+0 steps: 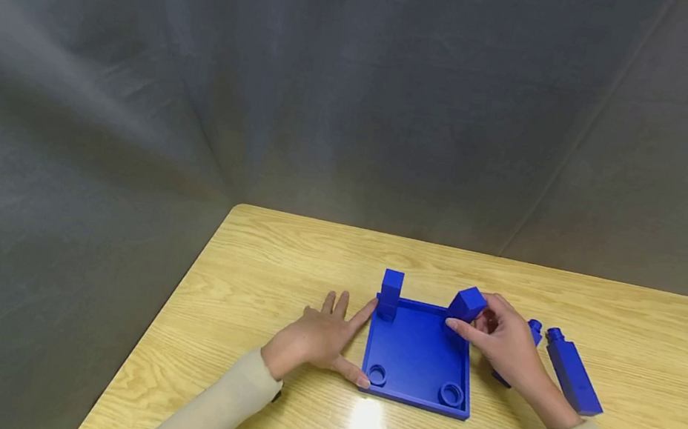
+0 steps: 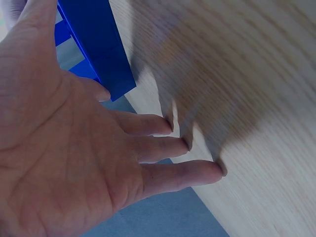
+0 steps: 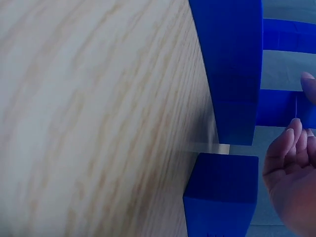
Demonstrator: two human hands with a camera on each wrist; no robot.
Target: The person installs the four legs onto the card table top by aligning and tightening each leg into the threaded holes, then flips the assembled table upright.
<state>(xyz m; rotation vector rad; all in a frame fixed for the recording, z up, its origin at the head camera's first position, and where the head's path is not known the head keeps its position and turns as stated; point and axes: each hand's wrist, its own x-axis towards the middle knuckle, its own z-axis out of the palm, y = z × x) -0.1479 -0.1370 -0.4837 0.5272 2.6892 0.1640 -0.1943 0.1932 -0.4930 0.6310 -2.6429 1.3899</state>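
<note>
A square blue tray with a low rim lies on the table, with ring sockets at its two near corners. One blue post stands at the far left corner. At the far right corner my right hand pinches a second post, which looks slightly tilted in the head view; its foot is partly hidden. My left hand is spread along the tray's left side, thumb at the near left corner and index finger at the far left. In the left wrist view, the fingers of my left hand rest straight on the wood.
Two more blue posts lie right of the tray: one with a threaded end, the other partly hidden under my right hand. A loose block end shows below the tray in the right wrist view. Grey cloth hangs behind the table.
</note>
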